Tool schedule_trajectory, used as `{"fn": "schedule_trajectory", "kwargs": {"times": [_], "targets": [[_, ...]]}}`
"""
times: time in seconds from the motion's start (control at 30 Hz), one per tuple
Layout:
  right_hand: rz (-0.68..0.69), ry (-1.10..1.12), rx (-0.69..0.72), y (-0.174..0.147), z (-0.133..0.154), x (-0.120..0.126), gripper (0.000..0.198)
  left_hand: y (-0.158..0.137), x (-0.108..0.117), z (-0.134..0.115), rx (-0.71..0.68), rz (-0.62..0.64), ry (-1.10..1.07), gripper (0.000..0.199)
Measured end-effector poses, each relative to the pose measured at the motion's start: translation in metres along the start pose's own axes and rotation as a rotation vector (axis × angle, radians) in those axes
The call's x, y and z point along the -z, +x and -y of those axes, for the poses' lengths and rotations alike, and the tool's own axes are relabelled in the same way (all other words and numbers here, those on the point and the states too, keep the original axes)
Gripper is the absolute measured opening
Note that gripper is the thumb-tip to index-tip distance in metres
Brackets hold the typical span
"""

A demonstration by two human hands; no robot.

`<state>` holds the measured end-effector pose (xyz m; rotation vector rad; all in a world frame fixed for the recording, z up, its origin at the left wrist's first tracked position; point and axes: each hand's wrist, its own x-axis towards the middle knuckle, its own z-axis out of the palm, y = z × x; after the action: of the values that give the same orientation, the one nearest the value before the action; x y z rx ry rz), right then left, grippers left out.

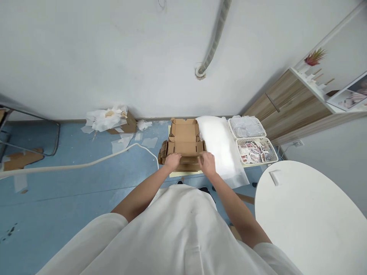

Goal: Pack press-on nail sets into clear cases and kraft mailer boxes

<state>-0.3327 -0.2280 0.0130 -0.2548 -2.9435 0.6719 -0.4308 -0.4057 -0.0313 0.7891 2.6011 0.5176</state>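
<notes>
- Left hand (172, 162): fingers clamped on the near left edge of the cardboard box (185, 148).
- Right hand (207, 164): fingers clamped on its near right edge.
- Cardboard box: between both hands, unfolded flap (185, 130) beyond them.
- White sheets (219, 143): just right of the right hand.

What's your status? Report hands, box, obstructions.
Left hand, right hand at near side of cardboard box. Box open, far flap unfolded. White sheeting close on its right.

White wall (114, 57), blue floor (86, 191), wood-fronted cabinet (298, 103), round white table (309, 221)
</notes>
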Motion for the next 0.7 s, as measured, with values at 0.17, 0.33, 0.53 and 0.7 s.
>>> {"fn": "schedule_trajectory", "kwargs": {"times": [0.17,0.33,0.53,0.7], "targets": [[0.336,-0.132,0.183,-0.003,0.018,-0.021,0.025,0.001,0.01,-0.003,-0.044,-0.018,0.023,0.032],[0.426,-0.216,0.152,-0.007,0.014,-0.04,0.035,-0.001,0.015,-0.003,-0.046,-0.038,0.049,0.033],[0.426,-0.193,0.079,-0.021,0.013,-0.048,0.057,-0.003,0.019,0.0,0.027,-0.118,-0.016,0.033],[0.47,0.127,-0.034,-0.011,0.007,-0.034,0.064,-0.006,0.027,0.002,-0.051,-0.205,-0.193,0.033]]}}
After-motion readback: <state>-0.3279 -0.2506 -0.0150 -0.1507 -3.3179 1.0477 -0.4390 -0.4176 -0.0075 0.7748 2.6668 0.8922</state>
